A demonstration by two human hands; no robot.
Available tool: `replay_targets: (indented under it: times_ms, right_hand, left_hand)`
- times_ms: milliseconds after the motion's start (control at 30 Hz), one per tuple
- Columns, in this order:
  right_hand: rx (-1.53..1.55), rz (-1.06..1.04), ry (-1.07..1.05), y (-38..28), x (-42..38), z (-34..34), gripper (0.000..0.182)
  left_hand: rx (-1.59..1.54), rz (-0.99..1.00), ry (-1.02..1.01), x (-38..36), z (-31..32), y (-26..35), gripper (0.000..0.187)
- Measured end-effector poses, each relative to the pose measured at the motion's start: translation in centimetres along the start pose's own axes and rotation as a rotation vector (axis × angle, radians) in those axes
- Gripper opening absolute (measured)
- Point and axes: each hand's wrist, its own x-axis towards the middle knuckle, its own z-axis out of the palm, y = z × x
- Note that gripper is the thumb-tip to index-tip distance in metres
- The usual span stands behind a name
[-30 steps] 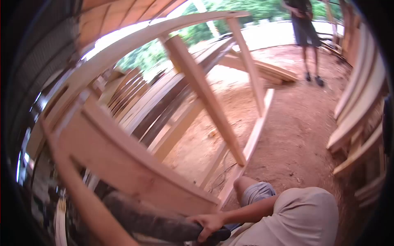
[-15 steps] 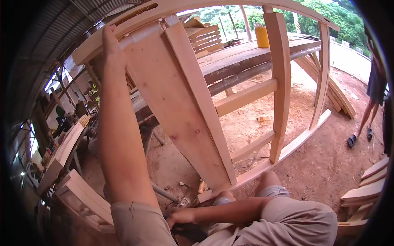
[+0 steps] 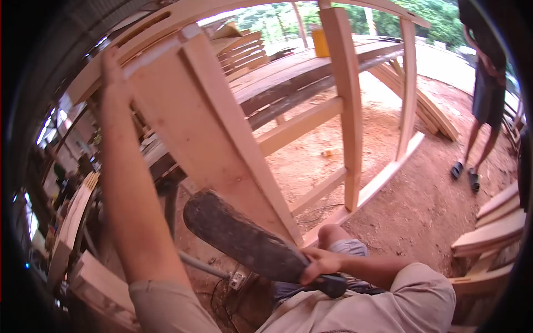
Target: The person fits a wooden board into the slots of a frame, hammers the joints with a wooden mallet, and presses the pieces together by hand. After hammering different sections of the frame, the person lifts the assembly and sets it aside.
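A large wooden frame (image 3: pixel 351 127) stands tilted before me, with a wide pale panel (image 3: pixel 183 116) fitted at its left side. My left hand (image 3: pixel 112 72), arm stretched up, holds the frame by its upper left rail; most of the fingers are hidden or blurred. Low in front of my lap, my right hand (image 3: pixel 319 263) is closed around a machete (image 3: pixel 239 236) near where blade meets handle. Its dark, broad blade points up and left, and the rounded tip overlaps the panel's lower part in view.
Behind the frame is a workbench (image 3: pixel 300 72) with a yellow container (image 3: pixel 320 43). Boards lean at its right end (image 3: pixel 427 105). A person (image 3: pixel 488 83) in sandals stands at right. Cut timber (image 3: pixel 491 233) is stacked lower right. A power socket (image 3: pixel 237 279) lies near my legs.
My right hand has come up from beside my left sleeve with the machete, now in full view. The view has shifted, so the frame sits further left. My left hand stays on the rail.
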Motion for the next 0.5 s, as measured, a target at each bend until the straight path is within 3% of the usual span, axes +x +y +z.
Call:
replay_targets:
  times_ms: [33,100,167,233,300,367,400,500]
  right_hand:
    - [-0.046,-0.024,0.016,0.0,-2.3,-0.9,0.057]
    - [-0.185,-0.142,0.109,-1.4,-6.5,-1.7,0.06]
    - [-0.149,-0.214,0.184,-4.0,-9.9,-3.2,0.065]
    - [-0.099,-0.439,0.192,-8.0,-11.5,-5.3,0.071]
    - [-0.013,-0.518,0.45,-14.4,-13.3,-3.5,0.082]
    - [-0.628,-0.942,1.0,-15.1,-11.5,-1.8,0.093]
    - [-1.01,-0.855,1.363,-14.6,-11.3,-1.5,0.099]
    - [-1.138,-0.716,1.72,-16.0,-13.3,-3.1,0.089]
  left_hand:
    - [-0.022,-0.008,-0.022,-0.9,1.1,-0.4,0.05]
    - [-0.036,0.109,0.237,-3.8,2.8,0.3,0.045]
    - [-0.063,0.109,0.221,-4.9,3.1,0.6,0.047]
    - [-0.092,0.103,0.205,-4.4,3.1,0.1,0.05]
    - [-0.142,0.118,0.139,-1.9,1.5,-0.3,0.049]
    - [-0.16,0.168,0.125,-0.5,0.9,-0.5,0.049]
    - [-0.176,0.2,0.13,-0.1,0.8,-0.6,0.049]
    - [-0.22,0.265,0.149,0.8,0.5,-1.1,0.048]
